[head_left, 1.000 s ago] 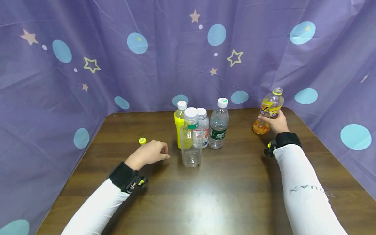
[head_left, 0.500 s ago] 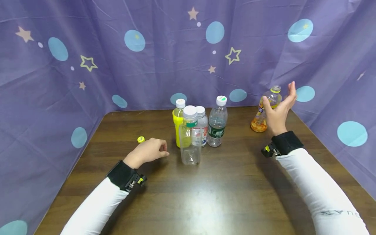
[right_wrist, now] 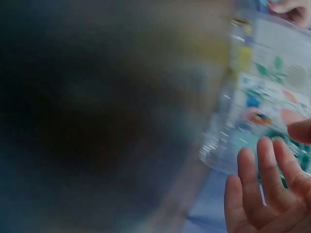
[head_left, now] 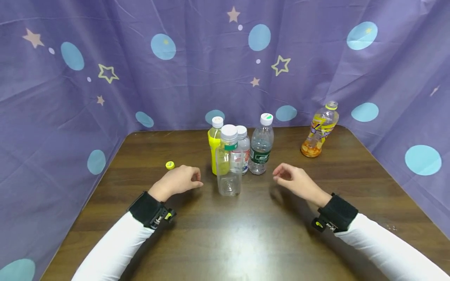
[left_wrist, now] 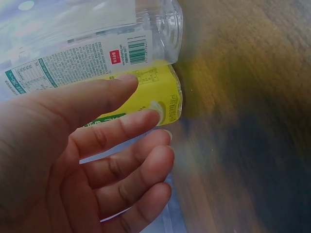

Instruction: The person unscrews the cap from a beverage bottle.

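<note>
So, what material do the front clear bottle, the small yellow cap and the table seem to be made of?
Front clear bottle: probably thin glossy clear plastic; the yellow bottle behind shows through it.
Small yellow cap: likely opaque plastic, though it is too small to be sure.
Table: dark wood or wood-look laminate; grain streaks and a soft light reflection suggest a semi-gloss finish.

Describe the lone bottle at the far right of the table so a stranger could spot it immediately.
Start at the brown wooden table in front of the purple curtain, and look past the cluster of four capped bottles at its middle. Near the far right corner stands the orange drink bottle, alone. Unlike the clustered ones it has no cap, a yellow neck ring, a colourful label and orange at its base.
</note>
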A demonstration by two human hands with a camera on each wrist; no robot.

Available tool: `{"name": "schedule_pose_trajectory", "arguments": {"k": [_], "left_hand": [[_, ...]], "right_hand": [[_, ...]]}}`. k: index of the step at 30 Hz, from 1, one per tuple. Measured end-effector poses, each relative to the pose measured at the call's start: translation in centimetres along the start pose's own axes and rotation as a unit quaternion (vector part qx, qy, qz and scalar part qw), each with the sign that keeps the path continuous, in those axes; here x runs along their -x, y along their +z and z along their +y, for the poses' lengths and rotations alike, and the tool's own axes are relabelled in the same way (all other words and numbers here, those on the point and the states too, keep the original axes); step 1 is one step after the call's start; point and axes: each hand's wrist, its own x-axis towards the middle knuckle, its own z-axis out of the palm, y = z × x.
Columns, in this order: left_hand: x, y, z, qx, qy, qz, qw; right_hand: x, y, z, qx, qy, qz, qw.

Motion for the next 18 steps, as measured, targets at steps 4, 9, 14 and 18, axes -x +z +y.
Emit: {"name": "schedule_pose_trajectory", "arguments": {"k": [4, 9, 14, 18], "left_hand": [[0.1, 0.0, -0.1, -0.001, 0.005, -0.003, 1.0], [0.2, 0.1, -0.1, 0.0, 0.003, -0.003, 1.0], [0.3, 0.0, 0.1, 0.0, 0.002, -0.002, 1.0], [0.4, -0.1, 0.1, 0.001, 0.001, -0.001, 1.0]], "right_hand": [[-0.4, 1.3, 0.3, 0.007, 0.004, -0.056, 0.998], [-2.0, 2.2, -1.9, -0.067, -0.037, -0.054, 0.996], [-4.2, 3.6, -4.7, -0.126, -0.082, -0.057, 0.987], [-5.5, 4.9, -6.1, -0.147, -0.068, -0.059, 0.985]]}}
